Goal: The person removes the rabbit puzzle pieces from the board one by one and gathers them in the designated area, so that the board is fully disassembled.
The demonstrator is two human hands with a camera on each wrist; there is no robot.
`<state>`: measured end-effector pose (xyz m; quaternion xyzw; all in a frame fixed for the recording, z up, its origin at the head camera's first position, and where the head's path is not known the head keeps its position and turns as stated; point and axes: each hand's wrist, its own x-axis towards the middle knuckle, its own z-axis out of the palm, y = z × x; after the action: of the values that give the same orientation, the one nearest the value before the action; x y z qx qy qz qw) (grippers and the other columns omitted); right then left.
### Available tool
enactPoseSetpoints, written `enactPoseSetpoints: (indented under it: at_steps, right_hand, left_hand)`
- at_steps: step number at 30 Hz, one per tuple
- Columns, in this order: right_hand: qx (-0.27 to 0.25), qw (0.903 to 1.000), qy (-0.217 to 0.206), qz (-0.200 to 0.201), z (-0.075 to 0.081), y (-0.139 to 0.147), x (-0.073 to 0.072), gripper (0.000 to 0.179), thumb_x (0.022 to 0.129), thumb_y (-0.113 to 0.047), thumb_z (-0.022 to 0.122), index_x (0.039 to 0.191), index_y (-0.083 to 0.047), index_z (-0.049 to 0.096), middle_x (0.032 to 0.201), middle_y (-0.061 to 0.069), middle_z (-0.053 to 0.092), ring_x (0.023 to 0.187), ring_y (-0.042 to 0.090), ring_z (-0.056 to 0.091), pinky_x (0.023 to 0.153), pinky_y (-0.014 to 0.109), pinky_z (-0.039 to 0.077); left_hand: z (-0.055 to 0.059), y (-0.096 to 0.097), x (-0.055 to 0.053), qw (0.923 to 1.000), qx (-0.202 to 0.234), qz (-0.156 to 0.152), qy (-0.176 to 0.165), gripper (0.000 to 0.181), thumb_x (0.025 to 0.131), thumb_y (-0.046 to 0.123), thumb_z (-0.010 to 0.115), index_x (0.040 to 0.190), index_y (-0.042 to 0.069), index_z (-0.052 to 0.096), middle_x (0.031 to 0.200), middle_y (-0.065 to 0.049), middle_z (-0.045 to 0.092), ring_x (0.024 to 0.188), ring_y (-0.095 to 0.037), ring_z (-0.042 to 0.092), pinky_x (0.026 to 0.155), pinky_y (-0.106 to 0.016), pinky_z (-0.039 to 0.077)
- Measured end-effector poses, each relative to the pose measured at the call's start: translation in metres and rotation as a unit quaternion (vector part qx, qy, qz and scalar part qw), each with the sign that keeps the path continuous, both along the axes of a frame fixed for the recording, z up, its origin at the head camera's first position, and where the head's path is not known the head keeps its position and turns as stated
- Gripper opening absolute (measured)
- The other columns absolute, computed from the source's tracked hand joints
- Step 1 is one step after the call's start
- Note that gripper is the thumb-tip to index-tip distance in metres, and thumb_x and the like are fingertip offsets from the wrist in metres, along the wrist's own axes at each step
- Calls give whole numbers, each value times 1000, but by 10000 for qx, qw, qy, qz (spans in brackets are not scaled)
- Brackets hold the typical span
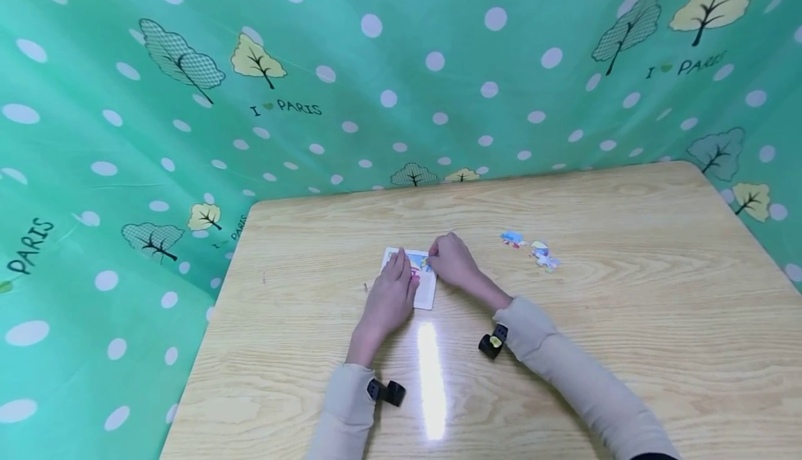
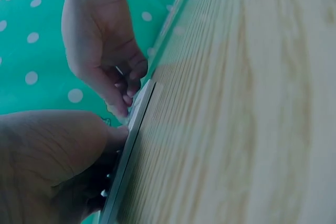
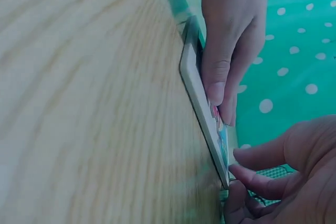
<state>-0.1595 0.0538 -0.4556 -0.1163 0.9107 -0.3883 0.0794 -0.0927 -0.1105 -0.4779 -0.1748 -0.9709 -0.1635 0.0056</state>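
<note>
White rectangular tray (image 1: pixel 425 296) holding colourful printed jigsaw pieces (image 1: pixel 416 262)
Left hand (image 1: pixel 390 294) rests there, fingers straight; right hand (image 1: pixel 455 262) curls at the far-right edge, whether pinching I cannot tell.

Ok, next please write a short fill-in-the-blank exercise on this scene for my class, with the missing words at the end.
1. The left hand rests on a jigsaw tray whose border is ____.
2. In the head view, the loose jigsaw pieces on the wood-grain table lie to the ____ of the right hand.
3. The polka-dot cloth reads "I", a heart, then "____".

Missing words: white; right; PARIS.
</note>
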Motion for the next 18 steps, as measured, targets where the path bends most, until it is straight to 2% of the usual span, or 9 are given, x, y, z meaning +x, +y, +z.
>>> enactPoseSetpoints:
  at_steps: [4, 10, 14, 18]
  right_hand:
    - [-29, 10000, -12, 14, -1, 0, -4, 11, 89, 7, 64, 94, 9, 74, 96, 22, 73, 86, 31, 69, 82, 41, 61]
    - [-150, 9993, -346, -8, 1, 2, -8, 13, 89, 7, 62, 96, 8, 74, 98, 20, 74, 87, 30, 69, 83, 39, 61]
    - [-293, 9981, -550, 21, 2, 2, -7, 12, 90, 5, 63, 94, 6, 74, 92, 17, 74, 79, 24, 67, 74, 34, 60]
    - [-486, 9976, -492, 81, 3, 0, -6, 11, 91, 3, 66, 98, 8, 73, 91, 17, 73, 78, 24, 66, 72, 32, 59]
  left_hand:
    - [0, 1, 0, 10000, -52, 23, -16, 54, 110, 20, 49, 148, -17, 41, 160, -33, 32, 149, -45, 33, 123, -51, 28]
    - [0, 2, 0, 10000, -94, 3, -22, 53, 110, 19, 48, 148, -17, 41, 160, -32, 32, 150, -43, 32, 124, -49, 27]
    - [0, 1, 0, 10000, -58, -5, -4, 53, 110, 19, 47, 148, -18, 41, 160, -32, 33, 150, -44, 32, 124, -49, 27]
    - [-2, 1, 0, 10000, -26, 2, 33, 53, 110, 18, 48, 147, -19, 41, 159, -33, 34, 149, -45, 33, 124, -50, 27]
